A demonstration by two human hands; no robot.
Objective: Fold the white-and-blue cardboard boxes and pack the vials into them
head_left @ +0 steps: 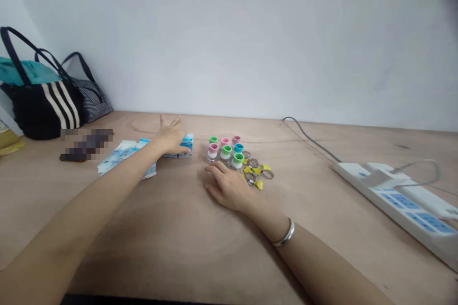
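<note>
The plywood worktop (171,243) fills the lower half of my feed and runs back to a white wall (229,33). On the right lies one long white power strip (393,205) with blue socket panels, cut off by the frame edge; a white cable (425,167) loops over it, and a separate grey cable (307,137) runs along the back of the worktop. At far left I count two bags against the wall: a black tote with white stripes (43,109), with a teal cloth (25,70) showing behind its handles, and a grey striped bag (93,100). A yellow object (7,142) is cut off at the left edge, and a dark item (86,145) is pixelated past reading.

Both hands are open and neither grips anything I can see. The left hand (173,137) rests with fingers spread on a blue-and-white carton (186,145), hiding most of it. A second, flattened carton (121,157) lies just left of that, partly under the left forearm. The right hand (229,187), wearing a silver bangle (284,232), lies flat on the worktop, its fingers (218,167) just touching the front of the group of small bottles.

I count seven clear bottles (225,155), standing upright in the middle: three green caps, three pink, one teal. The rear ones are partly hidden. Just right of them, touching the right hand, sit metal hose clamps (255,169) with yellow wing tabs; they overlap, so I make out about four.
</note>
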